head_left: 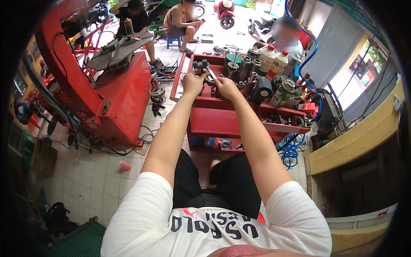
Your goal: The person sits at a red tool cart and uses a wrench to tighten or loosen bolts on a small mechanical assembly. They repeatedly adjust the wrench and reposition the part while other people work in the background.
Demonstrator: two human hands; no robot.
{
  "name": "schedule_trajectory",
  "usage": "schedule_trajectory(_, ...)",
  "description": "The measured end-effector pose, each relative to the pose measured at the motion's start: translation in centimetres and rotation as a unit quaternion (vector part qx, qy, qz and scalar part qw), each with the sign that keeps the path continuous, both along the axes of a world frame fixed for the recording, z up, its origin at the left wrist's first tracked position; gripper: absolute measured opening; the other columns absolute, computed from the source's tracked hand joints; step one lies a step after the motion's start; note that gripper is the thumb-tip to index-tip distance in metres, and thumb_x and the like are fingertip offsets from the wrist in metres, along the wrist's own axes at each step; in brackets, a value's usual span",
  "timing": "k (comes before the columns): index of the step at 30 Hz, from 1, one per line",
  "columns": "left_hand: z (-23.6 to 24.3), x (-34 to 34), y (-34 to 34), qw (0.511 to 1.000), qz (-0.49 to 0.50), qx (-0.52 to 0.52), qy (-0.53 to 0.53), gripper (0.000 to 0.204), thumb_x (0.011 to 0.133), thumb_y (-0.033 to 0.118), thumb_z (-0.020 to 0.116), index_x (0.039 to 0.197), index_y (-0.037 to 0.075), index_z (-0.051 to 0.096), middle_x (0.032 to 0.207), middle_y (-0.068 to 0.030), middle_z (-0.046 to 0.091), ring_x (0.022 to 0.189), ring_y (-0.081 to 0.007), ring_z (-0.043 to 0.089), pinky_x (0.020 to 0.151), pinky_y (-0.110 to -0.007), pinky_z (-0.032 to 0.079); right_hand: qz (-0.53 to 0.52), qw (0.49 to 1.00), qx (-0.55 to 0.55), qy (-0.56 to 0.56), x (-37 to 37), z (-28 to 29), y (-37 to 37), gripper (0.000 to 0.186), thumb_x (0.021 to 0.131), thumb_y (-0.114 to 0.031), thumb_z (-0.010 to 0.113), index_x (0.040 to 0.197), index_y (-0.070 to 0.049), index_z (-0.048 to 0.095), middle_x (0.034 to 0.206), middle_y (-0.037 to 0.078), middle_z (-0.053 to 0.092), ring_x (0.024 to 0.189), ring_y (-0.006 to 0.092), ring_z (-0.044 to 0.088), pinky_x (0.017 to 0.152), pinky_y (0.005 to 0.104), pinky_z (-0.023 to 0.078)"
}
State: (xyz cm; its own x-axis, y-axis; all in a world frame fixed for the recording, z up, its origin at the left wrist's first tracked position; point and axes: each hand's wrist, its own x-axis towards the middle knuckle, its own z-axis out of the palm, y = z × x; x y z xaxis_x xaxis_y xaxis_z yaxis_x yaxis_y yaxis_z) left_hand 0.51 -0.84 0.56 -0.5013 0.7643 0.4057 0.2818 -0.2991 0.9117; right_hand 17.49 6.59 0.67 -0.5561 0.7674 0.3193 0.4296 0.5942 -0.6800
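Over the near left part of the red tool trolley (209, 122), both my hands are close together. My right hand (227, 88) is closed round the pale handle of a hammer (212, 74), whose dark head points up and left. Just below that head, my left hand (193, 85) has its fingers pinched together; whatever they hold is too small to make out. In the trolley's top tray, metal cylinders (245, 67) and a gear-like metal part (232, 67) stand to the right of my hands.
White bottles with red caps (267, 58) and a green-white can (283, 93) crowd the trolley's right side. Left stands a red machine (124, 103). A blue coiled hose (291, 150) hangs at right. A person (287, 36) is beyond the trolley; others sit farther back.
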Motion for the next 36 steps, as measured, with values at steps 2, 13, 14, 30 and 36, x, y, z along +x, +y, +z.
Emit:
schedule_trajectory(2,-0.1,-0.1,0.0,1.000,-0.011,0.007,0.004,0.013,0.091,0.016,0.083,0.099,0.006,0.080,0.081,0.0003,0.075,0.070,-0.0058,0.065,0.059,-0.024,0.049,0.014,1.000,0.006,-0.005,-0.1,0.1,0.0,0.032,0.101,-0.027,0.065,0.115,0.001,0.071,0.100,0.022,0.075,0.094,0.0365,0.073,0.086,0.0443,0.055)
schedule_trajectory(13,0.8,0.7,-0.8,1.000,0.014,-0.009,0.014,0.013,0.089,0.018,0.083,0.097,0.009,0.082,0.076,-0.0034,0.076,0.064,-0.0093,0.065,0.059,-0.029,0.048,-0.017,0.999,-0.045,-0.002,0.0,0.4,-0.1,0.033,0.095,-0.022,0.076,0.118,-0.001,0.065,0.102,0.020,0.075,0.094,0.0303,0.074,0.085,0.0410,0.056)
schedule_trajectory(14,0.9,0.7,-1.0,1.000,0.017,-0.006,0.019,0.013,0.089,0.018,0.083,0.097,0.009,0.082,0.075,-0.0034,0.076,0.063,-0.0093,0.065,0.059,-0.029,0.048,-0.006,0.999,-0.043,-0.002,0.0,0.6,-0.3,0.034,0.094,-0.022,0.076,0.119,-0.001,0.065,0.102,0.020,0.076,0.094,0.0307,0.074,0.085,0.0411,0.056)
schedule_trajectory(30,-0.3,-0.2,0.1,1.000,0.009,-0.006,0.022,0.011,0.090,0.015,0.083,0.096,0.007,0.081,0.083,-0.0006,0.077,0.071,-0.0070,0.065,0.061,-0.027,0.050,0.035,0.999,0.002,0.025,0.1,0.5,-0.7,0.037,0.096,-0.027,0.073,0.121,-0.002,0.063,0.103,0.019,0.076,0.097,0.0326,0.075,0.087,0.0424,0.056)
schedule_trajectory(36,-0.7,-0.6,0.3,1.000,0.017,0.000,0.008,0.014,0.087,0.019,0.085,0.095,0.009,0.082,0.078,-0.0039,0.077,0.066,-0.0111,0.067,0.063,-0.030,0.051,-0.002,0.998,-0.057,0.014,-0.5,1.0,-1.0,0.039,0.093,-0.021,0.076,0.123,-0.001,0.060,0.100,0.015,0.075,0.087,0.0212,0.071,0.077,0.0371,0.056)
